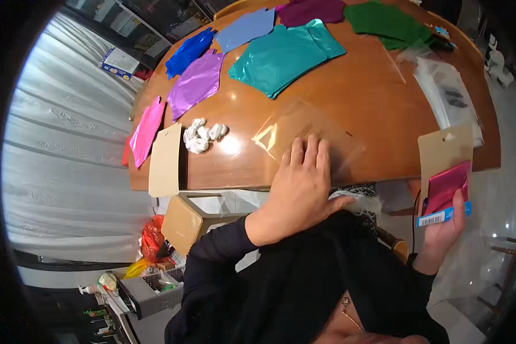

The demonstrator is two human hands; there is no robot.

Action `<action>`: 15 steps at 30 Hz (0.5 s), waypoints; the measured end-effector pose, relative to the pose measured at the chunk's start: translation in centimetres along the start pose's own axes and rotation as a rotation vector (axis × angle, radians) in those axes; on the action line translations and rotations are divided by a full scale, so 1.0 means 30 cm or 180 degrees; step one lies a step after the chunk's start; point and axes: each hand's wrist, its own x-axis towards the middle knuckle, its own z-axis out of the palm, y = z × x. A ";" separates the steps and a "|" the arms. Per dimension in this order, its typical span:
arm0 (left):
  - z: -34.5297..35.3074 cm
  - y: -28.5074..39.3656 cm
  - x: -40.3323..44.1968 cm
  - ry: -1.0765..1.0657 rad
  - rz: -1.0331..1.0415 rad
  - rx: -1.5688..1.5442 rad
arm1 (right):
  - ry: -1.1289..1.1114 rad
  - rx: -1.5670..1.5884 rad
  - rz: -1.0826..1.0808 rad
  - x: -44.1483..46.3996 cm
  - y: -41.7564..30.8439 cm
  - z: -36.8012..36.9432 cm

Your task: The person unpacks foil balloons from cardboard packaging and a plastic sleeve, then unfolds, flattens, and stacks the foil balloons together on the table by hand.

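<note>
My left hand (301, 186) lies palm down with its fingers stretched out on a clear plastic bag (286, 129) near the table's front edge. At the right, my right hand (443, 232) is closed on a tan backing card (433, 150) with a hang hole. Against the card is a folded magenta foil piece (448, 186), with a blue and white barcode label (441, 217) across its lower end. The card is held up past the table's front edge. The thumb of my left hand points toward crumpled clear plastic (364, 203) at the edge.
Foil stacks in teal (286, 60), purple (196, 83), blue (189, 53), pink (147, 132) and green (384, 26) lie around the wooden table (241, 166). White crumpled pieces (199, 137) sit beside a tan card (165, 160). Clear bags (450, 92) lie at the right.
</note>
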 end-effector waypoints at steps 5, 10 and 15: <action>-0.028 -0.076 0.007 0.0332 -0.0524 -0.1440 | 0.0078 -0.0114 0.0121 -0.023 0.000 0.051; 0.025 -0.133 0.020 0.0147 0.0342 -0.1328 | 0.0197 -0.0527 0.0112 -0.077 0.015 0.048; 0.082 -0.144 0.026 0.0353 0.0664 -0.1174 | 0.0045 -0.0446 0.0054 -0.097 0.009 0.071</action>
